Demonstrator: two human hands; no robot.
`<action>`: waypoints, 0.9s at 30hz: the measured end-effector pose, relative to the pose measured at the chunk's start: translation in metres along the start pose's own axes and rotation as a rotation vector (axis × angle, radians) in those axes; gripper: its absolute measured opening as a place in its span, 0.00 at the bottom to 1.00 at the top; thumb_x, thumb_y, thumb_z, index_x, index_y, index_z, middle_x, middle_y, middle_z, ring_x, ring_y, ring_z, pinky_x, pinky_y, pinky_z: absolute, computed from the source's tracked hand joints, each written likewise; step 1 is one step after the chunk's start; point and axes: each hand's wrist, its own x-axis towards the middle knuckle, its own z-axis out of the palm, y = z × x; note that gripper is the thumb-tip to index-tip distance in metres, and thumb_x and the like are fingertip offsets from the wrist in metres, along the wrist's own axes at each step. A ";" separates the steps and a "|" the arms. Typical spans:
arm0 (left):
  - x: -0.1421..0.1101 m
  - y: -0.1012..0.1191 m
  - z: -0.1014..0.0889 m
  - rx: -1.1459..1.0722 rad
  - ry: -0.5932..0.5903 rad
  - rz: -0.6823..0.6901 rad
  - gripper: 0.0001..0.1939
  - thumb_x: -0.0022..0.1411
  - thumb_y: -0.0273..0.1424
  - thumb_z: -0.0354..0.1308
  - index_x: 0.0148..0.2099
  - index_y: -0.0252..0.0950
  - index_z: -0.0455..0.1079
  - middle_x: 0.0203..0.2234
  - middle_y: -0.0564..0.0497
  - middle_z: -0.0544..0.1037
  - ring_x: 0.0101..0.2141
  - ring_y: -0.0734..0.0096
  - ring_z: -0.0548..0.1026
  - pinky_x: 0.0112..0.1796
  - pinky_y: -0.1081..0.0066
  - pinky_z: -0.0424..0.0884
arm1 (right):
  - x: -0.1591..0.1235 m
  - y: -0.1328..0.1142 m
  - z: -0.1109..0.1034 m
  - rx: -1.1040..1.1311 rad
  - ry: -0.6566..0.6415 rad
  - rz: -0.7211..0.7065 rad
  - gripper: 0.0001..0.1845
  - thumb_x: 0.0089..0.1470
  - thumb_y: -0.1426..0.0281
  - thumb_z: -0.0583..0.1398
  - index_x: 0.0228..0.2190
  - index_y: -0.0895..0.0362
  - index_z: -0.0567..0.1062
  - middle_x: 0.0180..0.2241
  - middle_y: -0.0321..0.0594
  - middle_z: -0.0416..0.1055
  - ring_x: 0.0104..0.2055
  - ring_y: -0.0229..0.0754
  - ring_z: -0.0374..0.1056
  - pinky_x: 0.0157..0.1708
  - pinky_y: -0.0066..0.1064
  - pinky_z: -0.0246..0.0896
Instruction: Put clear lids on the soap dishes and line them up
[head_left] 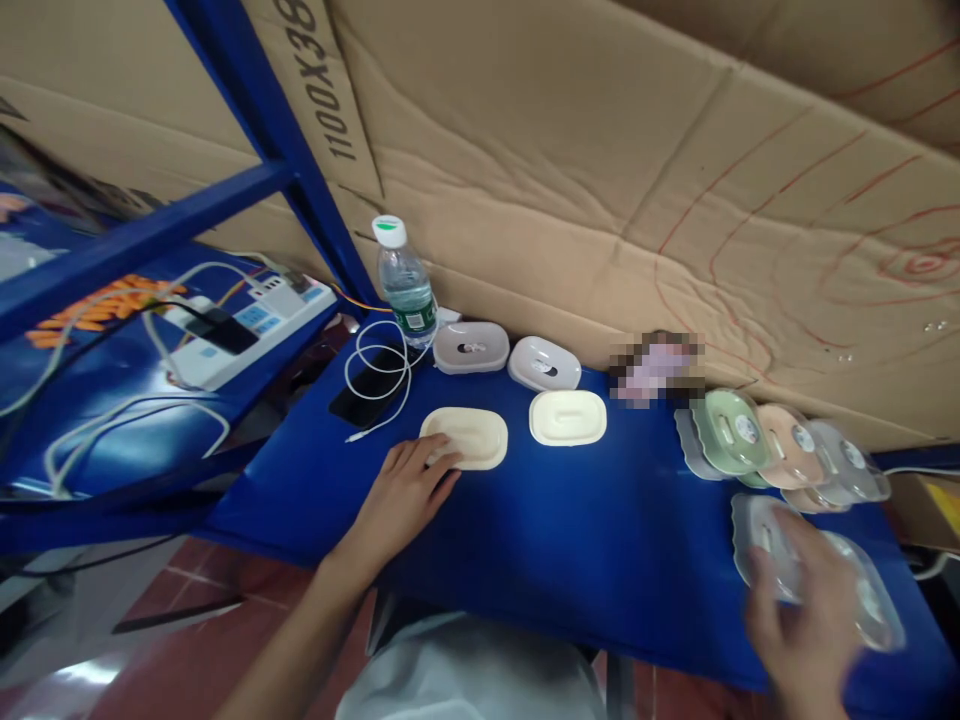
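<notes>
My left hand [405,492] lies flat on the blue table [585,540], its fingertips touching the near edge of a cream oval soap-box base [471,436]. A cream lid [568,417] lies to the right of that base. Behind them sit a grey box [471,347] and a white box [544,363]. My right hand [814,620], blurred, hovers over a stack of clear oval lids [765,530] at the table's right front; whether it grips one is unclear.
A leaning row of green, peach and clear boxes [780,445] stands at the right. A water bottle [403,282], a phone with white cable [373,395] and a power strip [251,320] are at the left. Cardboard [600,180] backs the table.
</notes>
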 end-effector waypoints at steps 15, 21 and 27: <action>0.041 0.094 0.032 0.044 -0.227 0.276 0.43 0.71 0.49 0.65 0.79 0.38 0.55 0.73 0.32 0.65 0.74 0.38 0.61 0.70 0.36 0.56 | 0.172 -0.120 0.227 -0.210 -0.401 -0.340 0.19 0.74 0.60 0.61 0.54 0.60 0.81 0.51 0.53 0.82 0.50 0.49 0.78 0.51 0.39 0.70; 0.039 0.107 0.036 -0.003 -0.173 0.329 0.34 0.77 0.41 0.58 0.78 0.39 0.56 0.73 0.35 0.65 0.74 0.46 0.61 0.73 0.37 0.46 | 0.162 -0.112 0.199 -0.213 -0.336 -0.338 0.19 0.77 0.63 0.55 0.53 0.58 0.82 0.48 0.50 0.84 0.50 0.51 0.78 0.50 0.39 0.66; 0.040 0.114 0.037 0.007 -0.155 0.313 0.29 0.75 0.43 0.62 0.71 0.34 0.67 0.66 0.37 0.74 0.67 0.47 0.70 0.73 0.35 0.46 | 0.115 -0.077 0.143 -0.122 -0.120 -0.503 0.16 0.74 0.68 0.59 0.58 0.57 0.78 0.47 0.47 0.83 0.47 0.50 0.77 0.52 0.41 0.64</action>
